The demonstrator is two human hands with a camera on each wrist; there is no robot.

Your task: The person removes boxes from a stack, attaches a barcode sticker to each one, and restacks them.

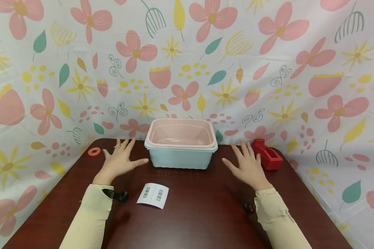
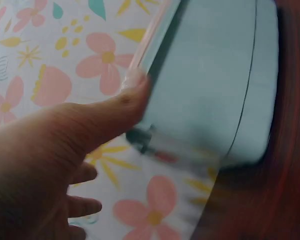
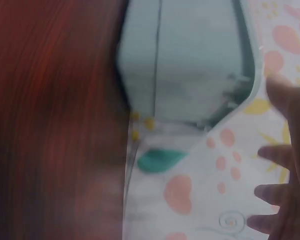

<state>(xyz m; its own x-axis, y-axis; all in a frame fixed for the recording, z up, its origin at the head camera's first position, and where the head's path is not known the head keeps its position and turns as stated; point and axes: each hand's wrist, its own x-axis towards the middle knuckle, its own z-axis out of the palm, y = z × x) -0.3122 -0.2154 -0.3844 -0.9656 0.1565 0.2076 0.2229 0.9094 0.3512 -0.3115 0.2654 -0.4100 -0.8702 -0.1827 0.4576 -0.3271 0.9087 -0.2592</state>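
Observation:
A light blue plastic box (image 1: 182,159) with a pink recessed top (image 1: 182,133) stands at the back middle of the table. My left hand (image 1: 119,160) is spread in the air left of the box, holding nothing. On the other side my right hand (image 1: 247,167) is likewise spread, holding nothing. In the left wrist view the thumb (image 2: 127,97) overlaps the box's edge; the head view shows a gap between them. A white paper sheet with two barcodes (image 1: 153,195) lies in front of the box, nearer the left hand.
A red tape dispenser (image 1: 268,155) sits at the back right, just behind the right hand. At the back left lies an orange-red ring-shaped roll (image 1: 94,151). Something small and dark is partly hidden behind the left fingers. A flower-printed cloth (image 1: 187,69) hangs behind the brown table (image 1: 199,214).

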